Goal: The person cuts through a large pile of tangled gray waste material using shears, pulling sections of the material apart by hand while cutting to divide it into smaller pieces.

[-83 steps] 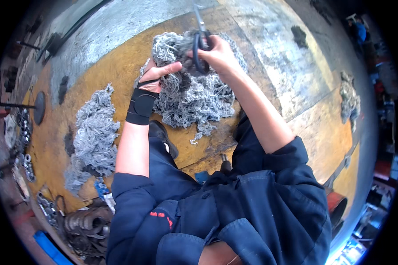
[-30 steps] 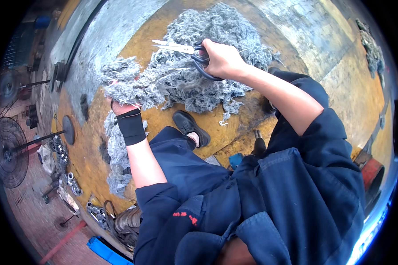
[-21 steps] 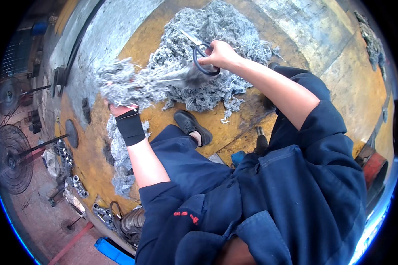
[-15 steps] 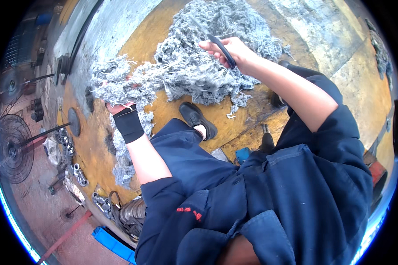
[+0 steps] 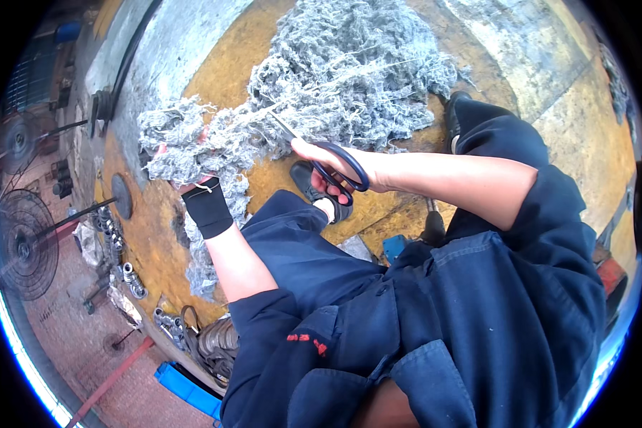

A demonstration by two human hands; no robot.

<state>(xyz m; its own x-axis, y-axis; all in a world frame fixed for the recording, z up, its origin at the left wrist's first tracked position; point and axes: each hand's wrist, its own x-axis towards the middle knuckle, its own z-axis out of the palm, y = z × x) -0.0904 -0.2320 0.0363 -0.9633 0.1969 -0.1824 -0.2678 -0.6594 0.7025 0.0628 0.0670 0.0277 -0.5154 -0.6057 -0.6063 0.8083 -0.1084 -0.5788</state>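
Note:
A large heap of tangled grey yarn waste (image 5: 357, 68) lies on the yellowish-brown floor in front of me. My left hand (image 5: 192, 178), with a black band at the wrist, is closed on a bunch of this yarn (image 5: 175, 146); strands cover most of its fingers. From the bunch, yarn runs right to the heap and down beside my left forearm. My right hand (image 5: 328, 167) grips dark-handled scissors (image 5: 360, 171). Their blades point up and left, with the tip against the yarn between bunch and heap.
My dark shoe (image 5: 310, 182) is just beyond the right hand. At the left stand round fan guards (image 5: 25, 242). Metal fittings (image 5: 132, 278) and a coiled ribbed hose (image 5: 217, 346) lie lower left, near a blue object (image 5: 189, 389). A small blue item (image 5: 394, 248) rests between my legs.
My right hand has come down and left with the scissors, from over the heap to the yarn near my left hand. The left hand with its bunch has barely shifted.

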